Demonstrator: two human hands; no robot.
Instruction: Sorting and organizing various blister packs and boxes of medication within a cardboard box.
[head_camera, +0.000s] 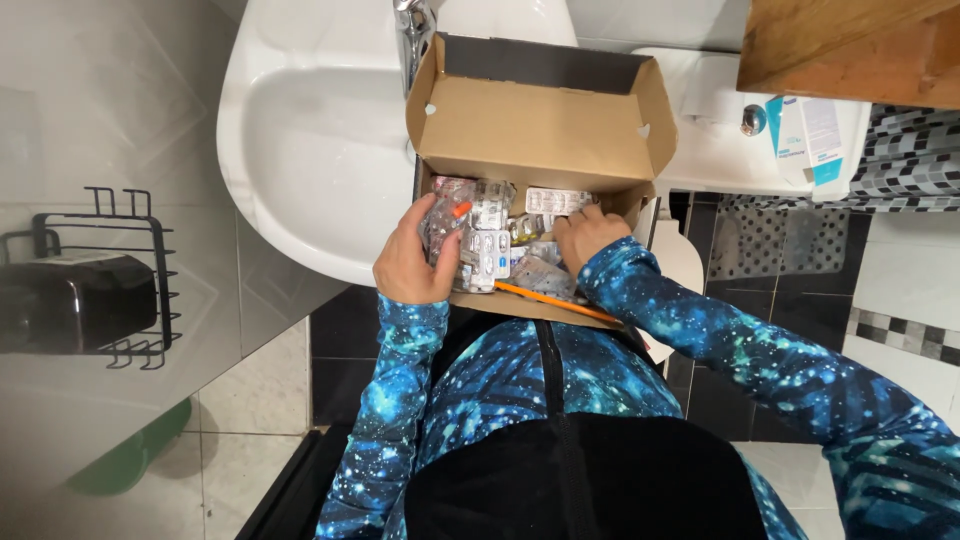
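An open cardboard box (540, 130) rests against my body at the edge of a white sink (300, 150); its lid stands up toward the tap. Inside lie several silvery pill blister packs (510, 235) in a loose heap. My left hand (412, 262) grips a small bundle of blister packs (452, 232) at the box's left side, with an orange piece showing by the thumb. My right hand (585, 238) is inside the box on the right, fingers curled down onto the packs. An orange pencil (545, 300) lies along the box's near edge.
A chrome tap (412, 35) stands behind the box lid. Right of it are a white toilet cistern (720, 130) with a blue-and-white carton (810, 135) and a wooden shelf (850, 45). A black wire rack (120, 270) hangs on the left wall.
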